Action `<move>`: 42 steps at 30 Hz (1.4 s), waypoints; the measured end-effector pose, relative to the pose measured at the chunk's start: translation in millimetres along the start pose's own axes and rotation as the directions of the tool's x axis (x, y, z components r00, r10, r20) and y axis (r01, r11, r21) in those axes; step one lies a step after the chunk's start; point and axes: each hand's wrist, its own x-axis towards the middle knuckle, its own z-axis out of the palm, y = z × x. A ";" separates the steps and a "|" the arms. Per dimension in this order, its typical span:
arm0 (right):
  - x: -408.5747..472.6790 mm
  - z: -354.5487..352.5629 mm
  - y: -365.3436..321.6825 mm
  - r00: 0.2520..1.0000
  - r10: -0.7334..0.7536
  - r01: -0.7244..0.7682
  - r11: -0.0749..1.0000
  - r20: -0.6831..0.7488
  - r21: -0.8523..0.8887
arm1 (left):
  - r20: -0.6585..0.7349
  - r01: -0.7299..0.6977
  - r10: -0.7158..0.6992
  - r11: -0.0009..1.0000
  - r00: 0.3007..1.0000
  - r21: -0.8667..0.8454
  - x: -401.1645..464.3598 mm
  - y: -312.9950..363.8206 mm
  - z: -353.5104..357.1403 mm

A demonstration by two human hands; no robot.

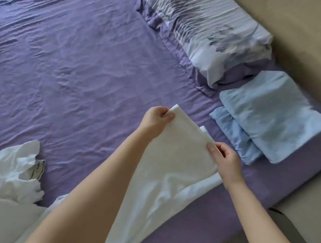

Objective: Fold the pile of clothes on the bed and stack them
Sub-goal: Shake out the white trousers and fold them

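White cloth, thin, soft and light by its drape, will sag wherever unsupported, so the corners are the sensible hold; both are taken, left hand pinching the far corner, right hand pinching the nearer one, fingers curled on the fabric. It hangs between and below the hands over the bed's near edge, trailing toward the person. Folded blue stack lies by the right edge; unfolded pile sits at the near left.
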 end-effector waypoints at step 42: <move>-10.2 102.8 94.0 0.672 -0.158 0.739 0.087 0.723 -0.668 | -0.156 0.278 -0.234 0.703 0.960 0.654 -103.7 -210.0 87.9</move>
